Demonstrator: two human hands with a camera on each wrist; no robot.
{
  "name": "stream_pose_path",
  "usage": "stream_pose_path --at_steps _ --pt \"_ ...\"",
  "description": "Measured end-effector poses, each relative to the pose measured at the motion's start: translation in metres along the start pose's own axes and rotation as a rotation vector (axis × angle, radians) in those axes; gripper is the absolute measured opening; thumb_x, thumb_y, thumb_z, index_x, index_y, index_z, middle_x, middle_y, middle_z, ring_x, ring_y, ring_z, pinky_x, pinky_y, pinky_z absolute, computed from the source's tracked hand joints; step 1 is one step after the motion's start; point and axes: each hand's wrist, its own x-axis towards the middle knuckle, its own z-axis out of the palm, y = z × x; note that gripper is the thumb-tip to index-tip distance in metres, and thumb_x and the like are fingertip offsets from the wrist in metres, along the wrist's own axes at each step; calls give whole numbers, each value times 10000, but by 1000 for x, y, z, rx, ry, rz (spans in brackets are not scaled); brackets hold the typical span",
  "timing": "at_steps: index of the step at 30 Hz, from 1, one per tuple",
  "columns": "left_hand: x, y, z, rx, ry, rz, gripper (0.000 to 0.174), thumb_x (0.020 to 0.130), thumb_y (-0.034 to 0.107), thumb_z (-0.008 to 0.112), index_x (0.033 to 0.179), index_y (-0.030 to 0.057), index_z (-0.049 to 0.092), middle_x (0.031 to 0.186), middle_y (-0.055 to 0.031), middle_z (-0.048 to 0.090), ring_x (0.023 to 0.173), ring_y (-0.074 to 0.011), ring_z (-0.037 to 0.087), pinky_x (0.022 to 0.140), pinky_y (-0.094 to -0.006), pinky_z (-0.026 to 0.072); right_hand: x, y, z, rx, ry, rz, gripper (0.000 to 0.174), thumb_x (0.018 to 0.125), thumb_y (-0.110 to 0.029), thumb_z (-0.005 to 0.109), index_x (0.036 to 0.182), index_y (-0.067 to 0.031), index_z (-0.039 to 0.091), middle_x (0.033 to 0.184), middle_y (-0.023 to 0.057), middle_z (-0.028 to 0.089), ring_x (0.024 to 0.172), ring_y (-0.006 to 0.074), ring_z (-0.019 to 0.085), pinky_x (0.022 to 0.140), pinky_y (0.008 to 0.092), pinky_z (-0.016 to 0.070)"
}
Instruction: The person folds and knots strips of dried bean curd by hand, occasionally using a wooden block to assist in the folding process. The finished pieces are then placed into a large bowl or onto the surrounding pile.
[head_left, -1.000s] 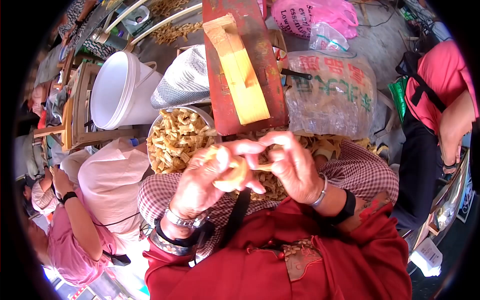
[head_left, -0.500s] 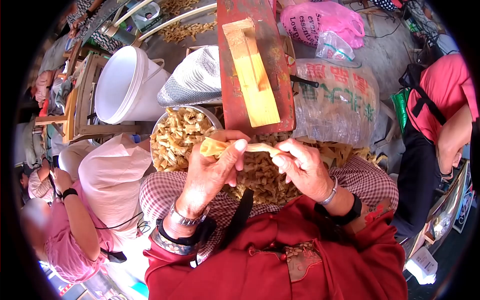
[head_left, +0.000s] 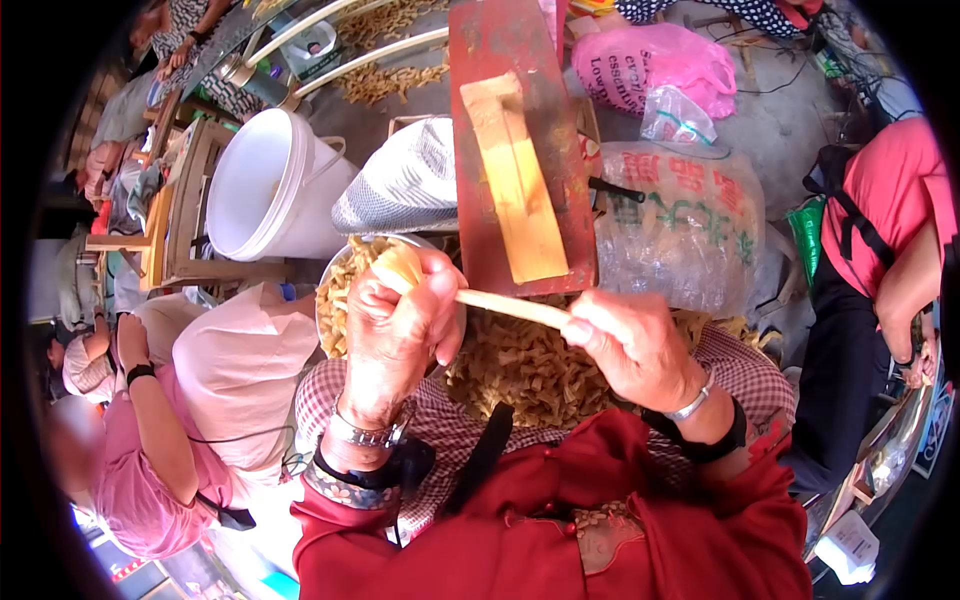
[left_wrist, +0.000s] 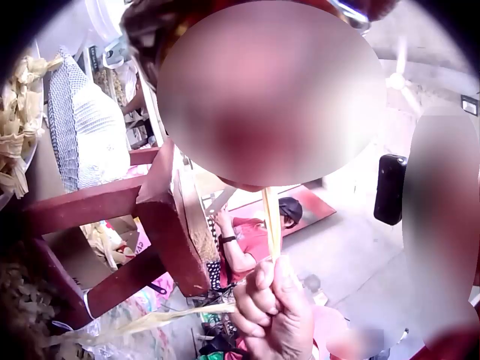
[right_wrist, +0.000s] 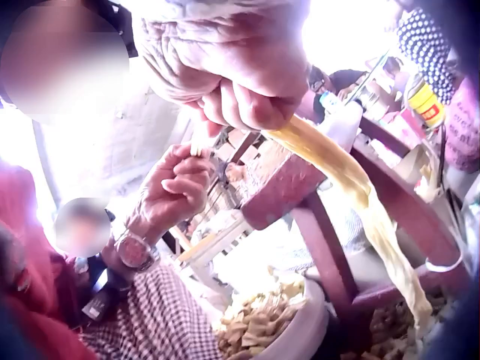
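Hands drawn apart, left hand (head_left: pixel 395 320) raised over the bowl (head_left: pixel 330 290), pale strip (head_left: pixel 510 307) pulled taut between them

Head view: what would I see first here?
Two hands in the middle: the left hand and right hand hold a pale strip stretched between them. Under them lies a big pile of knotted strips, with a red bench and a white bucket behind.

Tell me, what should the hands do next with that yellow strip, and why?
The strip stretches straight between the left hand and the right hand, and the bowl beside them holds knotted-looking pieces. So probably loop it round the left hand to start a knot.
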Motion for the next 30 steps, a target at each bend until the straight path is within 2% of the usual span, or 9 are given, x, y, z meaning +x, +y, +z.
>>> stream_pose_path --at_steps 5,8,12,16,19,22,25,28,30 --pt "32 16 17 231 20 80 66 918 55 534 909 -9 550 561 20 447 419 -49 378 382 -203 367 31 7 -25 -287 144 -82 158 899 -159 563 797 -49 516 638 140 515 591 339 565 497 405 418" --pt "49 20 26 280 1 127 123 917 149 565 919 26 561 603 38 431 464 -30 352 403 -191 356 47 10 -33 -374 217 -64 165 900 -179 558 795 -62 506 658 135 529 604 333 573 498 418 418" --pt "69 17 33 334 57 195 90 902 108 593 860 30 574 560 25 503 410 -50 436 388 -199 359 59 18 -37 -441 323 -73 168 898 -181 551 786 -66 503 662 144 540 610 341 577 501 429 424" --pt "85 -9 15 618 116 216 150 900 143 595 810 23 601 587 43 510 495 -11 419 432 -189 341 56 47 -20 -523 195 20 112 885 -129 562 828 -43 516 690 184 548 652 377 571 524 455 409" --pt "85 -20 -4 862 132 360 157 895 154 608 819 17 620 615 53 523 549 -13 406 479 -204 350 45 46 -14 -476 176 60 124 889 -132 560 824 -38 512 679 189 540 646 390 557 520 450 407" --pt "56 7 0 797 -40 5 184 893 187 624 819 19 618 603 44 514 541 -27 404 476 -219 343 35 23 -13 -346 249 -40 131 893 -127 562 809 -29 540 632 156 521 572 344 553 503 416 411" --pt "22 28 22 805 -157 -214 217 898 225 627 824 21 620 582 33 480 536 -43 398 469 -230 335 23 1 -2 -209 276 -231 127 877 -109 585 782 -26 577 621 105 519 522 284 540 492 385 417" --pt "4 8 7 963 -301 -135 236 886 217 628 896 -18 647 637 -63 581 562 -83 475 500 -268 385 9 -13 28 -86 235 -406 69 763 -79 659 730 -115 611 618 22 533 513 185 554 433 325 435" --pt "-6 -5 9 1001 -407 -101 333 902 285 589 903 -44 641 671 -132 601 598 -143 541 558 -302 432 -4 -18 45 -43 134 -451 104 794 -137 639 739 -104 557 611 0 497 506 155 534 416 299 420"
